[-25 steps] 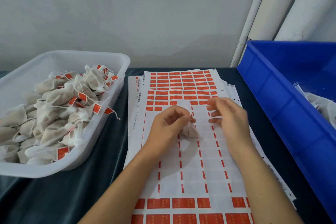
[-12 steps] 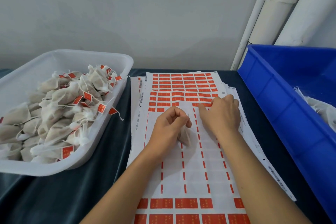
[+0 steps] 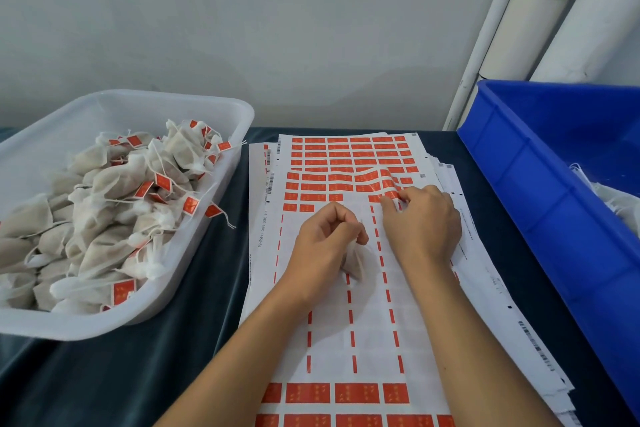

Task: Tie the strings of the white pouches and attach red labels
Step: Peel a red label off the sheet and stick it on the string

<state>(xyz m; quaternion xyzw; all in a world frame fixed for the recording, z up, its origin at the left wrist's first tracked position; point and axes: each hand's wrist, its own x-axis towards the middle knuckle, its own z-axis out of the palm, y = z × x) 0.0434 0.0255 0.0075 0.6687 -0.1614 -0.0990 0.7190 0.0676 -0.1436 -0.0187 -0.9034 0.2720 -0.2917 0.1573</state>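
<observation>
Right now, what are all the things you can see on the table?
tub: one, clear white, left side.
tied pouches: a pile, too many to count, white with red labels, inside the tub.
label sheets: a stack, white with red labels, middle; top sheet lifted near its far edge.
crate: one, blue, right side, white stuff in it.
cloth: one, dark, covering the table.
pipes: white, back right corner.
pouch: one, white, held by the left hand.
left hand: grips the pouch.
right hand: pinches a red label.
</observation>
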